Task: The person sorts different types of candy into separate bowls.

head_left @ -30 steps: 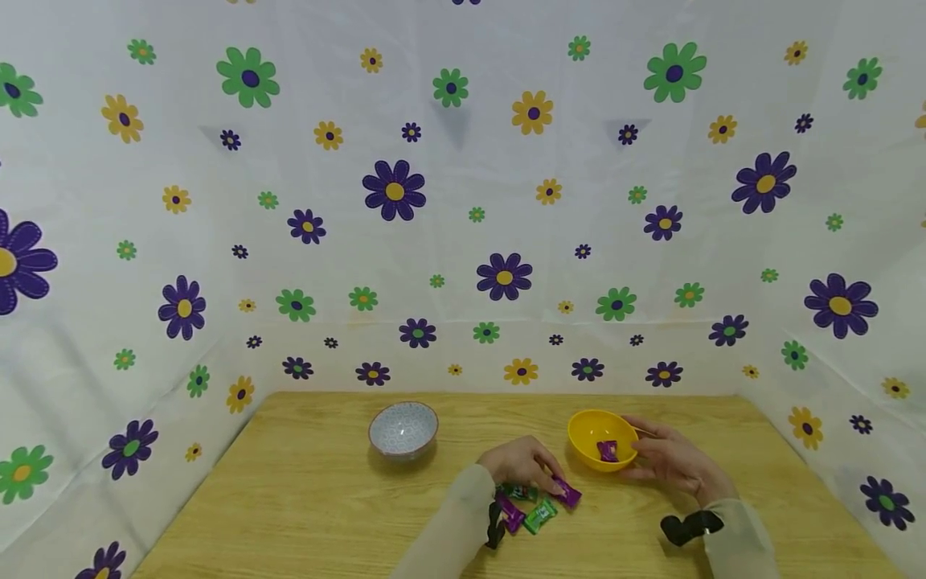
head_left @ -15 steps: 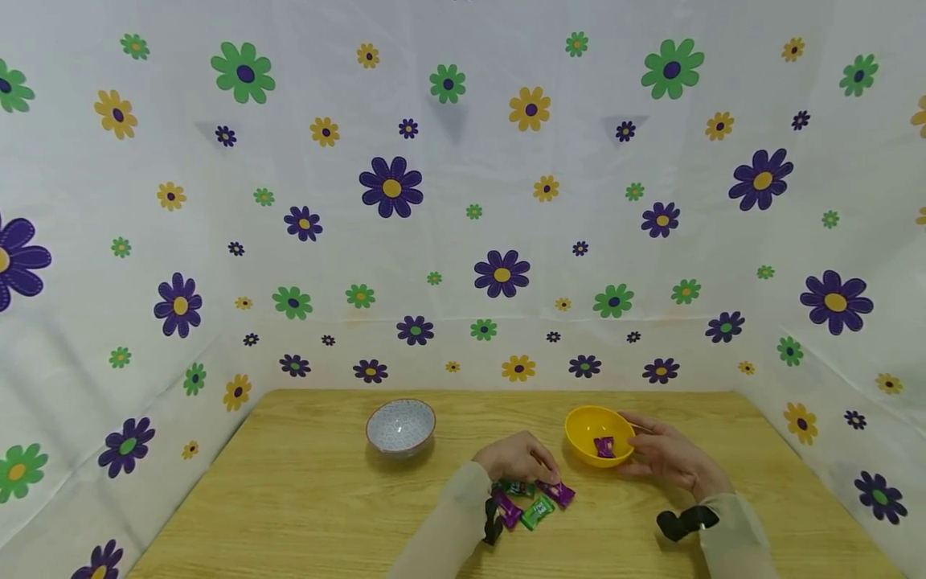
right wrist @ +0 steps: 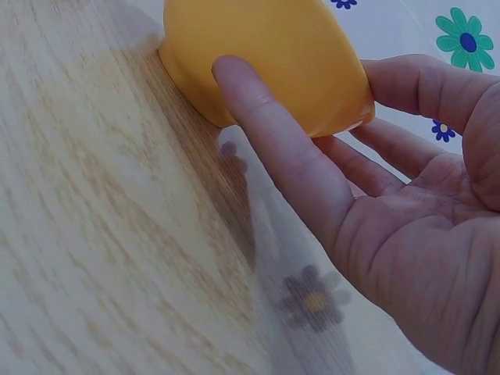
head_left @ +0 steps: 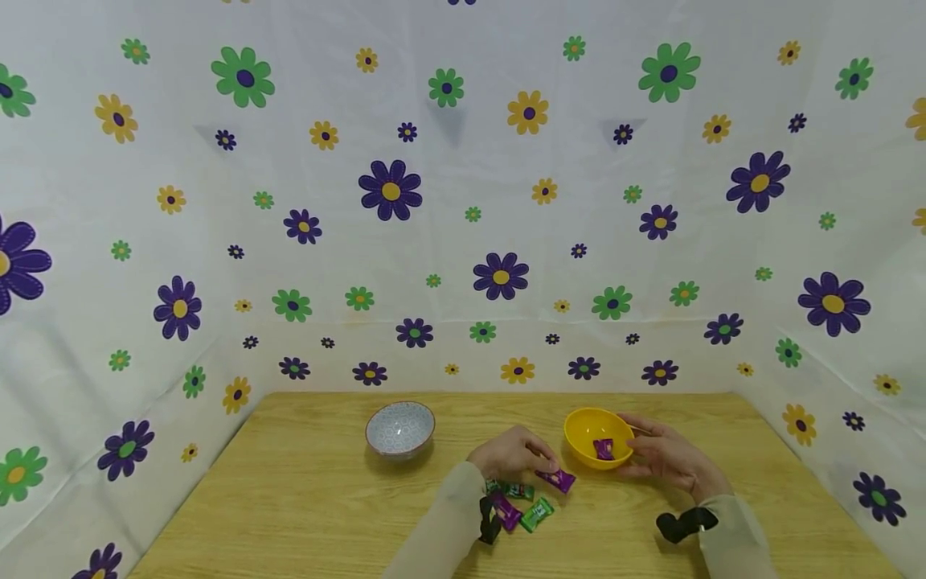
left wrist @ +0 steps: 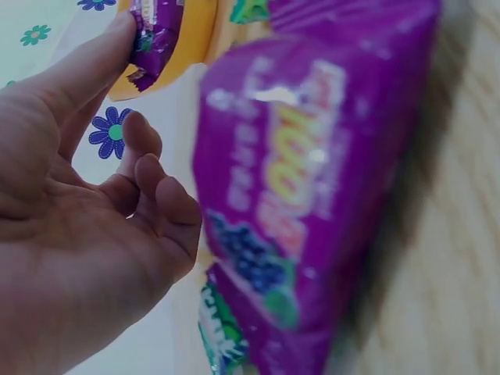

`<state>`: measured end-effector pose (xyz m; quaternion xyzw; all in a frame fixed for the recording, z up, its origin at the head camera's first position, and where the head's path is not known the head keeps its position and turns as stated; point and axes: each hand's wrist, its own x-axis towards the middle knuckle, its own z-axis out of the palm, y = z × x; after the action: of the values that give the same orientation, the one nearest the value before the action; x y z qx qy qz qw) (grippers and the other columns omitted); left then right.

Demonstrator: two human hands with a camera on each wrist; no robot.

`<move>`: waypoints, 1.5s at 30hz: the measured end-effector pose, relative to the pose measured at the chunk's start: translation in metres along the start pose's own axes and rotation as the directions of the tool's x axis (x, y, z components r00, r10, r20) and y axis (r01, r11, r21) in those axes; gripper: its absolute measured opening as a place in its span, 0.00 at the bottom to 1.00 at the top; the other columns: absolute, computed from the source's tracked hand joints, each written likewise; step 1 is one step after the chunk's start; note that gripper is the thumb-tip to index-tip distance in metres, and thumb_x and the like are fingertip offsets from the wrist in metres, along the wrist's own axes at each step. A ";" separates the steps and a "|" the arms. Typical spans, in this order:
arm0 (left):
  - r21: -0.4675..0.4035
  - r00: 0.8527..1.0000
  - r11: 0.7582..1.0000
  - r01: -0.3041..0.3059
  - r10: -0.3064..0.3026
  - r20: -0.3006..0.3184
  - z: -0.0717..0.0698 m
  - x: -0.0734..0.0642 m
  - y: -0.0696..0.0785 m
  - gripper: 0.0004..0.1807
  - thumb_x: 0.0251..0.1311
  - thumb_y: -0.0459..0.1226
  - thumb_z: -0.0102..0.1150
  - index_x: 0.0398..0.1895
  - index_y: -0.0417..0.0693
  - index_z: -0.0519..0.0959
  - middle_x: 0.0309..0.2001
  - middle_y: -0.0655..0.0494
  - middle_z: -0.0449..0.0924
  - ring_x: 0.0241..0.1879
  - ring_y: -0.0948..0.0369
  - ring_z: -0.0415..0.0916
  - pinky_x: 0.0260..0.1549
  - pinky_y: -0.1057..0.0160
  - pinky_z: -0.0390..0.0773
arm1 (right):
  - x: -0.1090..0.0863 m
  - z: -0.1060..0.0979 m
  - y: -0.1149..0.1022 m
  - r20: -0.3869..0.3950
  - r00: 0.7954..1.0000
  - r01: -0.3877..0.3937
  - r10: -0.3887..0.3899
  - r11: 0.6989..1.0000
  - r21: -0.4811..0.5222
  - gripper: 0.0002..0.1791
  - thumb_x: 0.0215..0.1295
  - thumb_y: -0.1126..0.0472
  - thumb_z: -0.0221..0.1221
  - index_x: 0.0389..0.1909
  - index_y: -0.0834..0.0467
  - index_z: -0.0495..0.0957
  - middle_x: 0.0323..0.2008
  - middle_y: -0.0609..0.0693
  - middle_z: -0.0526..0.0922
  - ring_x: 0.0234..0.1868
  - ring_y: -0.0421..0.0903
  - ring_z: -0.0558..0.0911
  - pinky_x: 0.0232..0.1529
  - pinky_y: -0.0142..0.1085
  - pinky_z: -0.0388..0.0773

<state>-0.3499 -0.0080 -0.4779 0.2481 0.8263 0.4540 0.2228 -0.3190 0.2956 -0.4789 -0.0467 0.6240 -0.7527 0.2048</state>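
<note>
My left hand point(head_left: 514, 452) pinches a purple-wrapped candy point(head_left: 562, 481) between thumb and fingertips, just left of and nearer than the yellow bowl point(head_left: 587, 432). In the left wrist view, that held candy point(left wrist: 158, 35) appears in front of the bowl. My right hand point(head_left: 673, 458) holds the bowl from its right side; in the right wrist view one digit presses the yellow wall point(right wrist: 285, 55) and others reach behind it. One purple candy point(head_left: 604, 449) lies inside the bowl. Below my left hand lie another purple candy point(head_left: 506, 511), a bright green candy point(head_left: 537, 515) and dark green candy point(head_left: 519, 490), partly hidden by the wrist.
A grey patterned bowl point(head_left: 400, 429) with a reddish rim stands at the back left of the wooden table point(head_left: 304, 482). Flower-printed white sheeting point(head_left: 448, 241) walls off the back and both sides. Each wrist wears a black strap point(head_left: 686, 524).
My left hand has drawn the pinched purple candy slightly left, then up and away from the other candies. My right hand stays at the yellow bowl, and the view has shifted a little.
</note>
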 end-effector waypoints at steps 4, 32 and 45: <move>-0.023 0.999 1.000 -0.005 0.004 -0.048 -0.001 0.002 0.002 0.06 0.61 0.41 0.65 0.36 0.51 0.88 0.37 0.62 0.84 0.39 0.63 0.72 0.48 0.58 0.69 | 0.001 -0.001 0.001 -0.001 1.000 -0.001 0.001 1.000 -0.003 0.38 0.72 0.69 0.49 0.77 0.62 0.41 0.76 0.67 0.38 0.62 0.52 0.76 0.56 0.54 0.75; -0.153 0.942 0.984 -0.091 0.036 -0.333 0.021 0.028 0.029 0.08 0.61 0.43 0.65 0.36 0.51 0.88 0.36 0.61 0.84 0.34 0.62 0.72 0.34 0.66 0.67 | 0.001 -0.001 0.001 0.014 1.000 -0.002 0.002 1.000 -0.022 0.38 0.73 0.69 0.47 0.77 0.63 0.40 0.76 0.69 0.39 0.62 0.52 0.75 0.56 0.54 0.75; -0.074 0.935 0.997 -0.017 -0.010 -0.353 0.034 0.036 0.042 0.06 0.60 0.42 0.66 0.34 0.53 0.88 0.38 0.64 0.80 0.36 0.63 0.68 0.36 0.66 0.66 | 0.002 -0.004 0.002 0.037 0.999 0.016 -0.014 0.999 -0.048 0.36 0.74 0.68 0.46 0.77 0.63 0.41 0.76 0.70 0.37 0.61 0.51 0.75 0.56 0.54 0.76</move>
<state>-0.3483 0.0556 -0.4634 0.1554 0.8345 0.5227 0.0791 -0.3214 0.2980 -0.4818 -0.0701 0.6379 -0.7378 0.2093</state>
